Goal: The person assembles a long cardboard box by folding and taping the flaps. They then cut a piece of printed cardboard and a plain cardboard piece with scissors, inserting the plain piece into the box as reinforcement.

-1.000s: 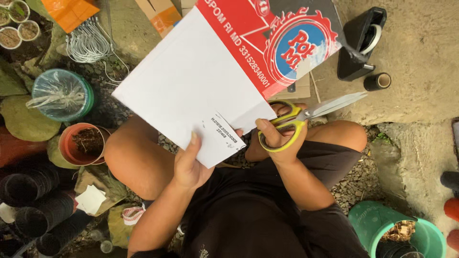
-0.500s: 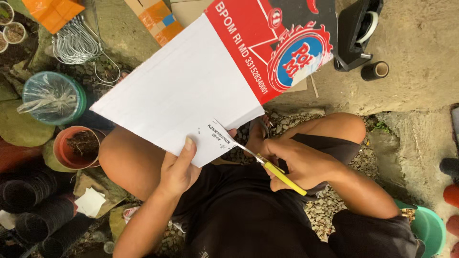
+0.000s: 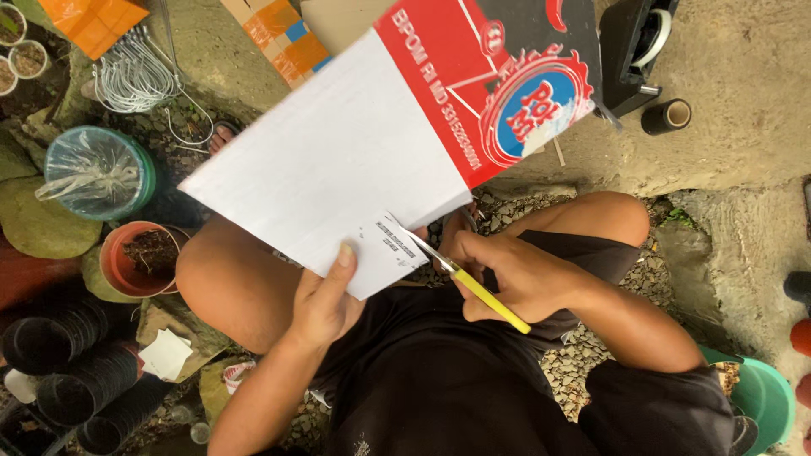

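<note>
My left hand pinches the near edge of a large flat cardboard sheet, white on this side with a red, black and blue printed part at the far right. My right hand grips yellow-handled scissors. Their blades point up-left and bite into the sheet's near edge beside a small printed label. I sit cross-legged, bare knees under the sheet, black clothing below.
An orange pot with soil and a plastic-wrapped green pot sit at the left, with stacked black pots below. Wire hangers lie at top left. A tape dispenser and tape roll stand on concrete at top right.
The scissors turned from pointing right beside the sheet to pointing up-left into its near edge. The sheet shifted slightly, and my left hand kept its hold.
</note>
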Action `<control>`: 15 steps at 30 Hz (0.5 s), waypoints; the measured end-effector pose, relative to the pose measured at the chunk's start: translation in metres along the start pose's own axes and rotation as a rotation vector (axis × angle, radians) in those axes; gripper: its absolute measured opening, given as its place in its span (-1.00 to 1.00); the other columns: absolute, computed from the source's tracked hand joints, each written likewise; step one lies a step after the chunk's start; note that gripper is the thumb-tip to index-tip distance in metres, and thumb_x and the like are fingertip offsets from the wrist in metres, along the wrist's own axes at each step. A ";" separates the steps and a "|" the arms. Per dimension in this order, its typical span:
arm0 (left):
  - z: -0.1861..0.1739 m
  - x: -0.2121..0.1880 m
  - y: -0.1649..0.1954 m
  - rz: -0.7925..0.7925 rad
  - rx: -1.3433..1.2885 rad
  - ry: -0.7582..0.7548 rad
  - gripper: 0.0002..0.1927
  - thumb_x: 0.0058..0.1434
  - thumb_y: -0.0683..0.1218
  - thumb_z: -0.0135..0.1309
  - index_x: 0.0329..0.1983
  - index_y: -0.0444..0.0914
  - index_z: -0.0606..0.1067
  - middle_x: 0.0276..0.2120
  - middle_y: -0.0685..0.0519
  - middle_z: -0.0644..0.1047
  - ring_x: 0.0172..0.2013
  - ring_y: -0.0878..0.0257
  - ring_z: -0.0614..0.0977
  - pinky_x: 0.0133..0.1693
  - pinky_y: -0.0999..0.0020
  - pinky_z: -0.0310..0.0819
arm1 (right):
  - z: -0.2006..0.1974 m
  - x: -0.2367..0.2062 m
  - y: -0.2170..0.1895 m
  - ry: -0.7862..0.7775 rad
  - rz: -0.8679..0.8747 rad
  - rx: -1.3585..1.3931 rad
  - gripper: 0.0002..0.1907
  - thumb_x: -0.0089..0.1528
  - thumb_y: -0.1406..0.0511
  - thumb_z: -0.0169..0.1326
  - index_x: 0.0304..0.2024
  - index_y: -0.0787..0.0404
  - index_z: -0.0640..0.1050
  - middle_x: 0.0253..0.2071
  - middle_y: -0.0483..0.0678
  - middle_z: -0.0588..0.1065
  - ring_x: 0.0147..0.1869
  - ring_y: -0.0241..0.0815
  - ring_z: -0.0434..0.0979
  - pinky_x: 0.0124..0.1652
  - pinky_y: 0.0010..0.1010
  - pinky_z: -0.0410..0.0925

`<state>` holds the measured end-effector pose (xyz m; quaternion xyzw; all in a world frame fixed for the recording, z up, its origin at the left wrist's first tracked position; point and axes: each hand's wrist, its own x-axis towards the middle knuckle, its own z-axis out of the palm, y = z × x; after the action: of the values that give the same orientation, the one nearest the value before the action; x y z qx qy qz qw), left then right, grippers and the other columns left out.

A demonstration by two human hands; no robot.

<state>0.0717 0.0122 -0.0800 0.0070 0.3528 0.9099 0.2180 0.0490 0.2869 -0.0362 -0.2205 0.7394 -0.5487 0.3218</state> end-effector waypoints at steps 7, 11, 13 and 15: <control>-0.004 -0.007 -0.016 -0.016 0.126 0.172 -0.49 0.47 -0.07 -0.04 0.37 -0.46 0.25 0.22 -0.16 0.44 0.22 0.10 0.46 0.23 0.16 0.36 | 0.011 0.012 -0.004 0.157 -0.061 -0.111 -0.47 -0.02 0.19 0.47 -0.27 0.24 0.38 -0.47 -0.08 0.54 -0.44 -0.21 0.58 -0.40 -0.39 0.40; -0.008 -0.012 -0.018 0.010 0.155 0.185 -0.49 0.45 -0.07 -0.01 0.35 -0.45 0.26 0.18 -0.14 0.45 0.18 0.13 0.49 0.20 0.18 0.38 | 0.015 0.011 0.000 0.163 -0.085 -0.111 -0.45 -0.02 0.13 0.49 -0.30 0.23 0.39 -0.50 -0.10 0.53 -0.49 -0.23 0.55 -0.44 -0.40 0.36; -0.008 -0.013 -0.018 0.013 0.153 0.174 -0.50 0.46 -0.07 -0.01 0.34 -0.46 0.28 0.16 -0.15 0.46 0.16 0.13 0.50 0.18 0.18 0.40 | 0.016 0.011 0.002 0.154 -0.113 -0.080 -0.46 0.02 0.11 0.47 -0.29 0.22 0.39 -0.49 -0.12 0.53 -0.48 -0.25 0.56 -0.44 -0.41 0.36; -0.008 -0.012 -0.018 0.005 0.146 0.177 -0.51 0.47 -0.07 -0.01 0.32 -0.47 0.29 0.14 -0.16 0.48 0.14 0.13 0.52 0.15 0.17 0.43 | 0.018 0.011 0.004 0.147 -0.176 -0.034 -0.48 0.07 0.10 0.44 -0.26 0.21 0.39 -0.46 -0.15 0.54 -0.44 -0.28 0.57 -0.40 -0.43 0.39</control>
<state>0.0888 0.0141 -0.0959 -0.0565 0.4358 0.8795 0.1829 0.0542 0.2690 -0.0459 -0.2493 0.7479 -0.5770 0.2135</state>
